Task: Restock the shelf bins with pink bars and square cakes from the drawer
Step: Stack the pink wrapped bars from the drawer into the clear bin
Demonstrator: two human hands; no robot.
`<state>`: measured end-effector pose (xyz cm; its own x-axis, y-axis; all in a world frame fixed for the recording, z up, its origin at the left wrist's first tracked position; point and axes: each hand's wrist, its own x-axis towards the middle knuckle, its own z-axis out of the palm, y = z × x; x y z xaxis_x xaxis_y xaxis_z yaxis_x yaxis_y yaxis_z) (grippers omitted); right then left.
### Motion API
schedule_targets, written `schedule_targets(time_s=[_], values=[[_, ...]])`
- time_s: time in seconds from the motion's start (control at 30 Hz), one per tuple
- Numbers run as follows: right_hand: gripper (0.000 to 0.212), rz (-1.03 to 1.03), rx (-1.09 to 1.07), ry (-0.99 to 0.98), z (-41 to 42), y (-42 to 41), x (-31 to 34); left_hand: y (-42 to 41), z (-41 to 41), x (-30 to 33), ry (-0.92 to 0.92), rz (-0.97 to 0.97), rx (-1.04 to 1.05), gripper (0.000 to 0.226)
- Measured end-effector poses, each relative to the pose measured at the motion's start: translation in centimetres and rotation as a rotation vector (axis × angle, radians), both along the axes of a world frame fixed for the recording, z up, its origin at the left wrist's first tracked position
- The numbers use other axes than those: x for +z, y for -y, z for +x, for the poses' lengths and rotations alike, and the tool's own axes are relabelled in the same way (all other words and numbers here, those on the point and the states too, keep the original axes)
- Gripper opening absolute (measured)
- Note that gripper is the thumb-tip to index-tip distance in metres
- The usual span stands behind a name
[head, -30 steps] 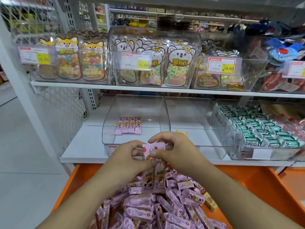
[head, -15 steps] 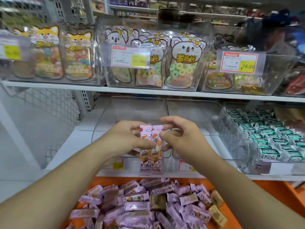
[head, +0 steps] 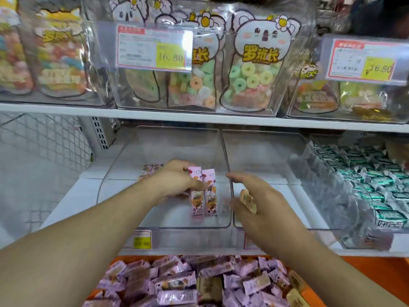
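Left hand (head: 177, 180) holds two pink bars (head: 203, 192) inside clear bin (head: 124, 171).

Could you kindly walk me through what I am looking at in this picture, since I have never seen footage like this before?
There is no machine here: a person wears a camera on the head, so you look forward and down along both bare arms at a shop shelf. The left hand reaches into a clear bin on the lower shelf and holds two pink bars side by side; a few more bars already lie further back in that bin. The right hand hovers by the divider to the next clear bin, with a small tan wrapped square cake tucked between its fingers. Below is the orange drawer, heaped with more pink wrapped bars. To the right stands a bin of green packets; the shelf above carries candy bags and price tags.
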<state>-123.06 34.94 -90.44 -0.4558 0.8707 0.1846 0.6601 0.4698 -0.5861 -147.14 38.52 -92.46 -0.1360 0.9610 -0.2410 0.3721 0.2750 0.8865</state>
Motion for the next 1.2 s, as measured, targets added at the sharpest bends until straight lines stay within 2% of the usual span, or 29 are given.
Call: schedule_targets(time_s=[0.1,0.23,0.33,0.37,0.43,0.57,0.67,0.77,0.87,0.97,1.07,1.13,1.2], values=[[0.052,0.015,0.002,-0.005,-0.1,0.0,-0.2,-1.0,-0.3,-1.0,-0.032,0.047,-0.054,0.025],[0.051,0.033,0.0,-0.008,-0.2,0.1,-0.2,-2.0,-0.9,-2.3,-0.19,0.07,-0.103,0.031],[0.051,0.036,-0.004,0.004,-0.1,0.2,-0.3,-2.1,-1.4,-2.9,-0.527,0.092,-0.107,0.067],[0.051,0.036,0.0,0.003,-0.1,0.2,-0.4,-2.0,-1.7,-2.9,-0.661,0.126,-0.113,0.072],[0.051,0.038,0.004,0.0,-0.1,0.2,-0.4,-1.5,-1.9,-2.8,-0.812,0.19,-0.113,0.073],[0.051,0.031,0.005,-0.004,0.0,0.2,-0.4,-0.9,-2.3,-3.1,-0.809,0.251,-0.11,0.066],[0.052,0.034,0.005,-0.007,0.0,0.2,-0.4,0.1,-2.6,-3.0,-0.786,0.191,-0.309,0.078],[0.052,0.032,-0.001,-0.01,0.0,0.3,-0.3,0.8,-2.4,-3.2,-0.938,0.099,-0.459,0.091],[0.053,0.038,-0.001,-0.003,0.0,0.4,-0.2,0.5,-2.2,-3.3,-0.992,0.159,-0.39,0.081],[0.052,0.045,-0.003,-0.001,0.0,0.4,-0.3,0.2,-1.6,-3.0,-0.933,0.215,-0.366,0.072],[0.052,0.048,-0.013,-0.011,0.0,0.3,-0.3,0.3,-0.1,-2.9,-0.819,0.334,-0.481,0.054],[0.051,0.05,-0.024,-0.032,-0.1,0.2,-0.3,0.4,0.6,-3.1,-0.857,0.345,-0.582,0.043],[0.051,0.052,-0.031,-0.038,-0.1,0.1,-0.2,0.1,0.7,-3.3,-0.939,0.312,-0.608,0.043]])
